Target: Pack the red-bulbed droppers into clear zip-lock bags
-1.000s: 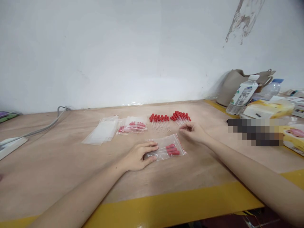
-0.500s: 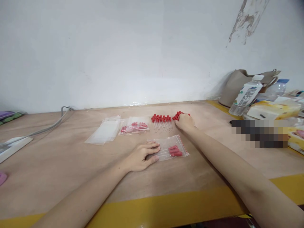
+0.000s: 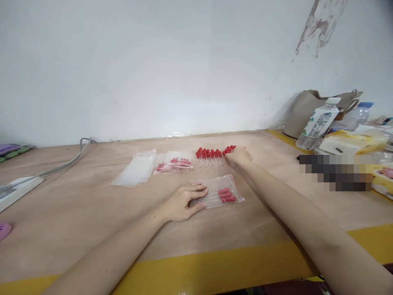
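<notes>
A clear zip bag (image 3: 215, 200) lies flat near the middle of the table, holding several droppers with red rubber bulbs (image 3: 226, 195) and thin glass tubes. On its left end rests my left hand (image 3: 186, 201), fingers stretched out and thumb apart, pressing it to the table. My right hand (image 3: 241, 157) is at a loose bunch of red-bulbed droppers (image 3: 229, 149), its fingers closed on a dropper; how many it grips is hidden. Just left of it, more loose droppers (image 3: 209, 154) lie in a row, tubes toward me.
Filled zip bags (image 3: 173, 164) lie stacked behind my left hand, beside flat bags (image 3: 135, 170). A grey cable (image 3: 66, 165) runs along the left. At the right stand a bottle (image 3: 319, 123), a beige bag (image 3: 302, 112) and yellow packaging (image 3: 353, 141). Yellow tape (image 3: 215, 266) marks the front edge.
My right hand has shifted very slightly at the bunch, its fingers drawn a little closer over the droppers. My left hand and the zip bag have stayed in place.
</notes>
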### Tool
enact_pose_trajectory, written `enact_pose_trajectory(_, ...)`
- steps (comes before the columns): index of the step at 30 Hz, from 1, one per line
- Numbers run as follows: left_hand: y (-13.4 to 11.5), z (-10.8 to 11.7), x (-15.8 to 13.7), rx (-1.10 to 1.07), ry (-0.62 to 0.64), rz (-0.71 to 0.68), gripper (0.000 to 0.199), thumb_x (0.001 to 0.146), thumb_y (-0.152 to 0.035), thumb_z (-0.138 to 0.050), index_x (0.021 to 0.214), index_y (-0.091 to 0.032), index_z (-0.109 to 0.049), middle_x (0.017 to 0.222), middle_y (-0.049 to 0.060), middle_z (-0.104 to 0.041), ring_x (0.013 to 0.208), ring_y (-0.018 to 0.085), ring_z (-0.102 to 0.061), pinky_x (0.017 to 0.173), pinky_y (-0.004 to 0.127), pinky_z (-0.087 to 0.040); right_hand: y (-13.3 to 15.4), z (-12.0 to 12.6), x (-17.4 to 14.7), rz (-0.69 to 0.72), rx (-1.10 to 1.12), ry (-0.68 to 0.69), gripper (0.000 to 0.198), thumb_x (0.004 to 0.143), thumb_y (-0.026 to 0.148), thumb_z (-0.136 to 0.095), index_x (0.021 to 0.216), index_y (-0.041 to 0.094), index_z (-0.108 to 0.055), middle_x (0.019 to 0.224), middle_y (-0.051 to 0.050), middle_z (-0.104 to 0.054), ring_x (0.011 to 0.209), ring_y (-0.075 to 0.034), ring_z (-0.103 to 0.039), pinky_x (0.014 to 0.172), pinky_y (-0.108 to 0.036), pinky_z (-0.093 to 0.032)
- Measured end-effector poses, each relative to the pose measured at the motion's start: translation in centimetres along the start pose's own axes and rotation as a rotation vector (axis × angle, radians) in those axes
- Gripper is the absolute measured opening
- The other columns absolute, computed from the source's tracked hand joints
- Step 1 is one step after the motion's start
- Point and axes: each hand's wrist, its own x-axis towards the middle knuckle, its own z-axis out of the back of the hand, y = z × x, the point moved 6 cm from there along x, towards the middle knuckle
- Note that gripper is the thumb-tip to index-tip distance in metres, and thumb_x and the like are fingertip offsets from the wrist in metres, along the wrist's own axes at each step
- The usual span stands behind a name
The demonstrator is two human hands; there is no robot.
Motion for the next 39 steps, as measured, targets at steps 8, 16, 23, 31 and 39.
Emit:
enact_pose_trajectory(8, 0.1, -0.1, 0.0, 0.003, -0.005, -0.004, 0.043, 0.086, -0.036, -0.051, 0.125, -0.020, -0.050, 0.131, 0.008, -0.047, 0.123, 0.022, -0.042, 0.103, 0.041, -0.033, -1.0, 1.6, -0.8, 0.102, 0.506, -0.039, 0.024, 0.061, 0.036, -0.062, 0.075, 0.017, -0.057, 0.071, -0.004, -0.061, 0.067, -0.017, -0.059, 0.056, -0.026, -0.043)
enact_pose_trajectory(16, -0.1, 0.1, 0.0, 0.029, -0.022, -0.013, 0.044, 0.086, -0.037, -0.050, 0.127, -0.021, -0.048, 0.128, 0.007, -0.051, 0.122, 0.022, -0.044, 0.102, 0.042, -0.035, -4.6, 1.4, -5.9, 0.128, 0.960, 0.040, 0.059, 0.062, 0.031, -0.062, 0.108, 0.022, -0.027, 0.059, 0.008, -0.047, 0.045, -0.012, -0.051, 0.045, -0.025, -0.042)
enact_pose_trajectory(23, -0.2, 0.1, 0.0, 0.029, -0.017, -0.011, 0.044, 0.087, -0.038, -0.050, 0.127, -0.021, -0.048, 0.128, 0.007, -0.051, 0.122, 0.022, -0.043, 0.103, 0.041, -0.034, -5.2, 1.3, -7.6, 0.063, 1.027, 0.046, 0.045, 0.067, 0.028, -0.052, 0.107, 0.024, -0.031, 0.066, 0.006, -0.048, 0.045, -0.009, -0.046, 0.043, -0.023, -0.040)
enact_pose_trajectory(31, -0.4, 0.2, 0.1, 0.011, -0.012, -0.006, 0.043, 0.086, -0.038, -0.050, 0.126, -0.022, -0.048, 0.130, 0.007, -0.049, 0.121, 0.023, -0.044, 0.102, 0.043, -0.035, -6.1, 2.7, -7.1, 0.131, 1.026, -0.083, 0.045, 0.070, 0.034, -0.054, 0.107, 0.024, -0.030, 0.068, 0.007, -0.045, 0.047, -0.008, -0.047, 0.046, -0.022, -0.042)
enact_pose_trajectory(39, -0.1, 0.2, 0.0, -0.003, -0.024, -0.008, 0.043, 0.086, -0.038, -0.051, 0.126, -0.023, -0.048, 0.129, 0.006, -0.051, 0.122, 0.023, -0.043, 0.103, 0.042, -0.034, -4.1, 0.1, -9.1, 0.089, 1.197, 0.244, 0.043, 0.068, 0.044, -0.059, 0.095, 0.026, -0.032, 0.069, 0.004, -0.053, 0.058, -0.014, -0.060, 0.064, -0.033, -0.053)
